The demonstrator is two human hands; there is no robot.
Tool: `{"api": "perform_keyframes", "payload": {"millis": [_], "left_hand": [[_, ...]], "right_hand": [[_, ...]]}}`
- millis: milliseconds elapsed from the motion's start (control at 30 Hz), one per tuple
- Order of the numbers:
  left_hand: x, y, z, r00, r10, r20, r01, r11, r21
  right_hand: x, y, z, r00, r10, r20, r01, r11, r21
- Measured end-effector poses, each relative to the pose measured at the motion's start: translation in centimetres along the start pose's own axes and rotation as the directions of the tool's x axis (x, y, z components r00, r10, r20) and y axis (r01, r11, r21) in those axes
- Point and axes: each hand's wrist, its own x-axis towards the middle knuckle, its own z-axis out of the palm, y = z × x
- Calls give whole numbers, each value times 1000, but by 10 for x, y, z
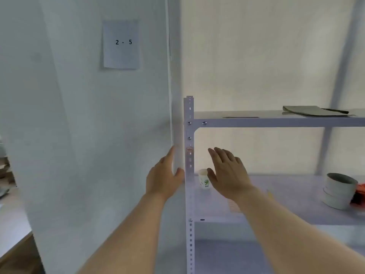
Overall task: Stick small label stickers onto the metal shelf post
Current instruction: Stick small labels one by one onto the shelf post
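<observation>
Shelf post [189, 175] stands upright mid-frame, perforated, bolted to two shelves; lower end cut off by frame edge. Small reddish sticker [189, 149] on post face below upper shelf, print too blurred to read. Left hand [165, 177] open, fingers up along wall corner [174, 115], thumb just beside post; contact with post unclear. Right hand [227, 173] spread flat, palm away, empty, right of post, partly hiding paper cup [203, 179] on lower shelf [296, 196].
</observation>
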Motion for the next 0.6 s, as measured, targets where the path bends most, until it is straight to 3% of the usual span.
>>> {"api": "perform_keyframes", "payload": {"millis": [200,333,467,600], "left_hand": [[28,-5,28,976,-205,69,216,911,-352],[54,-5,39,977,-159,140,209,833,-513],[75,-12,49,983,-99,154,174,758,-629],[92,-20,57,984,-54,173,162,693,-703]], "right_hand": [[27,7,40,999,32,39,-40,974,224],[52,-1,57,998,70,-11,-57,890,452],[73,-14,63,981,183,-59,-93,719,689],[85,-26,63,949,314,-27,-134,477,868]]}}
